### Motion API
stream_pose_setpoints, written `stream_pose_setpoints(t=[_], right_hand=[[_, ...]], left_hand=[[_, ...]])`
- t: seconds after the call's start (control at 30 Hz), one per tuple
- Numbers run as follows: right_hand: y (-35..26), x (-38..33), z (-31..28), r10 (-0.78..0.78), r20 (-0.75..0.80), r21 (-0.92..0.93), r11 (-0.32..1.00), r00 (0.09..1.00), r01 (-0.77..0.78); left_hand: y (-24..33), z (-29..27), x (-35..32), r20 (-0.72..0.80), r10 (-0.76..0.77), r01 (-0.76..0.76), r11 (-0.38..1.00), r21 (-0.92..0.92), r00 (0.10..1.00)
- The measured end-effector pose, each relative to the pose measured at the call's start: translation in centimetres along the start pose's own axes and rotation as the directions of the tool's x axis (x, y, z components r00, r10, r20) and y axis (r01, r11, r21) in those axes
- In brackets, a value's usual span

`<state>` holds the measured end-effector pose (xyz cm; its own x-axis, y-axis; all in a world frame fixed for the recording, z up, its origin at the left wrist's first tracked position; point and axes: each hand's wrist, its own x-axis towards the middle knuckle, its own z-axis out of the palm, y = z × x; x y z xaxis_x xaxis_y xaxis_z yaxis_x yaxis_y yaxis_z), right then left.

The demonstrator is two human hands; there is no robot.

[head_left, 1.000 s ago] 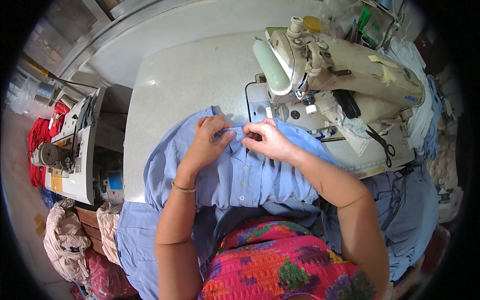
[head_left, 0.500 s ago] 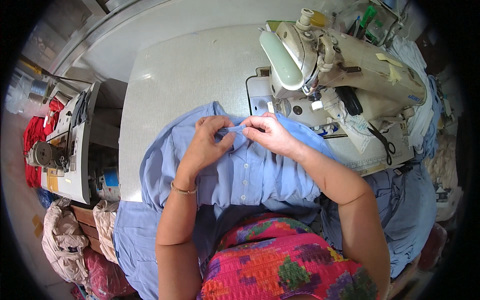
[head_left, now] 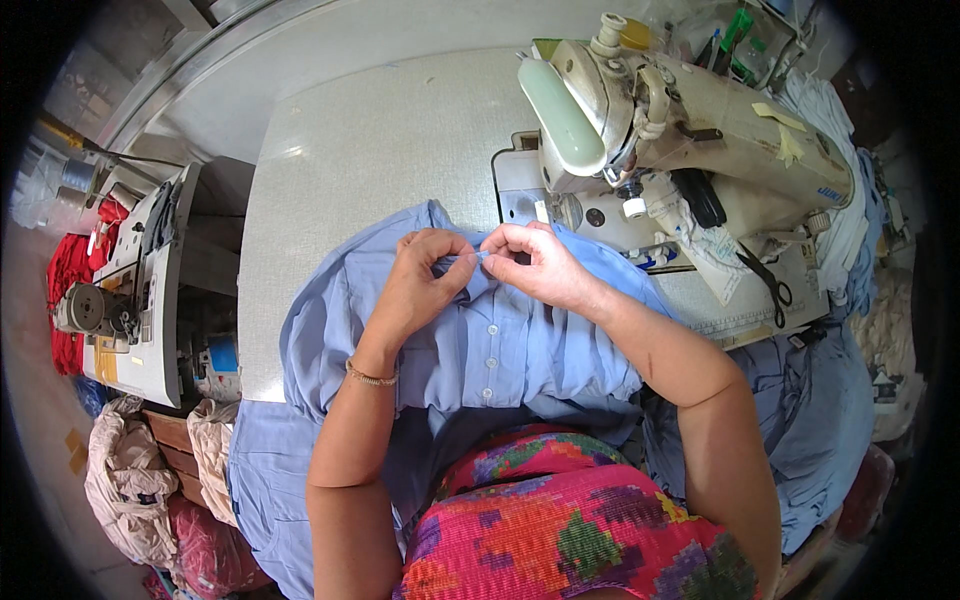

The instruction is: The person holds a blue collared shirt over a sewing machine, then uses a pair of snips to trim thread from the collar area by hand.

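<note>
A light blue buttoned shirt lies across the front of the table and hangs over its near edge. Several pale buttons run down its placket. My left hand pinches the upper edge of the cloth between thumb and forefinger. Close beside it, my right hand grips the same edge, its fingertips almost touching the left ones. A short bit of the blue edge shows between the two pinches. The hands cover part of the cloth behind them.
A sewing machine stands at the right, with black scissors and scraps beside it. More blue garments hang at the right. Another machine table stands at the left, above bundles of beige cloth.
My left thumb has closed in toward the forefinger, and the fingertips of both hands have drawn nearer together on the edge. The shirt has barely shifted.
</note>
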<state>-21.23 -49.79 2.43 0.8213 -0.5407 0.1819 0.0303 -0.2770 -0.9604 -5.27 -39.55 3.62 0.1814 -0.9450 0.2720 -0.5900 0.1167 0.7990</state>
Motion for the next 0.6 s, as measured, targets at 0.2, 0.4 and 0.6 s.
stream_pose_setpoints(t=[0.2, 0.4, 0.6], right_hand=[[0.2, 0.0, -0.1, 0.022, -0.008, 0.036, 0.999, 1.000, -0.022], [1.1, -0.2, -0.1, -0.047, -0.026, -0.103, 0.994, 0.999, 0.044], [0.4, 0.0, 0.0, -0.023, -0.012, -0.073, 0.997, 1.000, 0.022]], left_hand=[[0.8, 0.0, -0.1, 0.005, -0.013, 0.013, 1.000, 0.017, 1.000], [0.6, 0.4, -0.1, -0.001, -0.020, 0.020, 0.999, 0.047, 1.000], [-0.5, 0.6, -0.2, 0.031, -0.129, 0.133, 0.970, -0.205, 0.991]])
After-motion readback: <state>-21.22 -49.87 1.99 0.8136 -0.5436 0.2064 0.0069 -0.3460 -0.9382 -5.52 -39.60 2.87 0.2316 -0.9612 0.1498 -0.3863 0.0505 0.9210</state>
